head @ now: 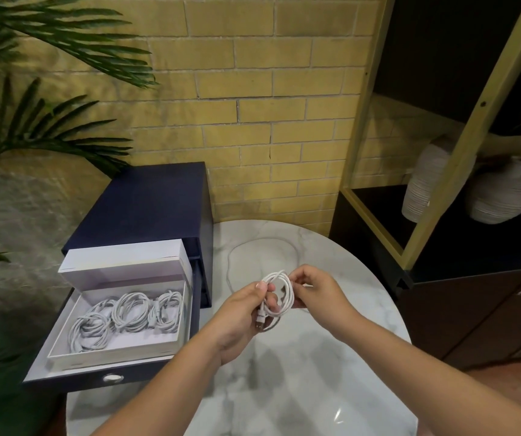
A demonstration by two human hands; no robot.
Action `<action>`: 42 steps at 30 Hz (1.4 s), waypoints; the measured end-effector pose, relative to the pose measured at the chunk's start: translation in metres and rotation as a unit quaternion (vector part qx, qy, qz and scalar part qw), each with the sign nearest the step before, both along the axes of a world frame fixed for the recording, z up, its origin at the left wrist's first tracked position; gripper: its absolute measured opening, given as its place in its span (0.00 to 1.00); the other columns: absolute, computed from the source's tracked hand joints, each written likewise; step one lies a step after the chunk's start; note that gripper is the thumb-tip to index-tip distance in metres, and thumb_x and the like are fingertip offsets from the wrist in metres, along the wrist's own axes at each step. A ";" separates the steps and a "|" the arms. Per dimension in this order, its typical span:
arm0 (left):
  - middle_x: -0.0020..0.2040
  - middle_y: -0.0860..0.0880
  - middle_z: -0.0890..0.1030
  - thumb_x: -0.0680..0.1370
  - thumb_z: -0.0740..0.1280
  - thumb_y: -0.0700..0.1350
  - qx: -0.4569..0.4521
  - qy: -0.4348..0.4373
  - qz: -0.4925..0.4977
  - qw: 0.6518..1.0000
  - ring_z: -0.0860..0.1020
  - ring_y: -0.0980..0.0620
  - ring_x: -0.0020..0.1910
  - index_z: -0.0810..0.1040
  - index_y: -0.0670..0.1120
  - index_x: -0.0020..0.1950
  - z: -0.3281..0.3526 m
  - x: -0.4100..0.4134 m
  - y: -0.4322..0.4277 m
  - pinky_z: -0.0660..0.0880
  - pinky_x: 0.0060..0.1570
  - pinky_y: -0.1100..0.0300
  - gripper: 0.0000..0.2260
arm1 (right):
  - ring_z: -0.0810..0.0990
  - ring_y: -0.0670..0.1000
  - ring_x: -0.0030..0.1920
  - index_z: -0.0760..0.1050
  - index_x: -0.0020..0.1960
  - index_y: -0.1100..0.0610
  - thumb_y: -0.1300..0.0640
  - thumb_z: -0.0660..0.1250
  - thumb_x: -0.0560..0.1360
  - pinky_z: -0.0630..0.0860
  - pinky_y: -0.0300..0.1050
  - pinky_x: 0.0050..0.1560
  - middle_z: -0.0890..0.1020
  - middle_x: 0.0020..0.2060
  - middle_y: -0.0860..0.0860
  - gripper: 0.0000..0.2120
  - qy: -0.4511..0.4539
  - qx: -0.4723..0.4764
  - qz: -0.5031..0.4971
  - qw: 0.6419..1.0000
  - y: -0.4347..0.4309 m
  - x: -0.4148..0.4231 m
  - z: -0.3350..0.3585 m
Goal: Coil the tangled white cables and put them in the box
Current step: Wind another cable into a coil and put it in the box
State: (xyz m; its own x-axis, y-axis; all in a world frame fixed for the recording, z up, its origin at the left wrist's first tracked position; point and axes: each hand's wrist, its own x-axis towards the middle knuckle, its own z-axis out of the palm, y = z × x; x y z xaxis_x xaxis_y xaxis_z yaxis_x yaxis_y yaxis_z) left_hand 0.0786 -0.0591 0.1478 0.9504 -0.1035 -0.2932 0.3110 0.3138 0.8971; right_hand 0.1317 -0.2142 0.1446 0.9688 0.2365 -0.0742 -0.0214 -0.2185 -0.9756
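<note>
Your left hand (242,313) pinches coil (281,292) to keep loops together; right hand (314,292) pinches opposite side, steadying for box (111,354).

One box (111,355), three boxed coils (91,330) (131,311) (166,309), one held coil (286,292), two vases (423,184) (501,195).

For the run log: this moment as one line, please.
phase: coiling | left hand: grips cable coil | right hand: pinches coil | box: open, coiled cables inside | loose cable: on table
</note>
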 end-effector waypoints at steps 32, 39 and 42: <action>0.62 0.57 0.74 0.82 0.56 0.51 0.631 -0.292 -0.058 0.716 0.69 0.55 0.61 0.68 0.55 0.69 -0.015 0.004 0.010 0.65 0.64 0.56 0.15 | 0.75 0.47 0.36 0.72 0.49 0.58 0.60 0.58 0.82 0.73 0.39 0.45 0.76 0.36 0.53 0.05 0.178 0.027 0.186 0.966 -0.004 -0.003 0.006; 0.52 0.54 0.71 0.83 0.50 0.53 0.637 -0.218 -0.107 0.731 0.68 0.51 0.57 0.68 0.51 0.55 -0.013 0.001 0.007 0.65 0.60 0.55 0.10 | 0.76 0.46 0.39 0.64 0.60 0.55 0.56 0.63 0.80 0.70 0.41 0.46 0.77 0.39 0.53 0.12 0.143 0.004 0.196 0.970 -0.009 0.001 0.007; 0.47 0.54 0.70 0.83 0.50 0.53 0.557 -0.172 -0.121 0.803 0.67 0.52 0.53 0.64 0.52 0.46 -0.013 0.001 0.006 0.66 0.54 0.57 0.09 | 0.76 0.47 0.43 0.64 0.59 0.51 0.54 0.68 0.77 0.72 0.43 0.49 0.80 0.45 0.53 0.16 0.093 -0.039 0.214 0.972 -0.014 0.002 0.007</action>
State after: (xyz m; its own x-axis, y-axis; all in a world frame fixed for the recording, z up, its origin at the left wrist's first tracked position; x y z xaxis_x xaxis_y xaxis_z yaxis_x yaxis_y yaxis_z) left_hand 0.0800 -0.0528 0.1343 0.9865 -0.1539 -0.0561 -0.0854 -0.7756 0.6254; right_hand 0.1337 -0.2281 0.1514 0.7507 0.6021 -0.2719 -0.0855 -0.3196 -0.9437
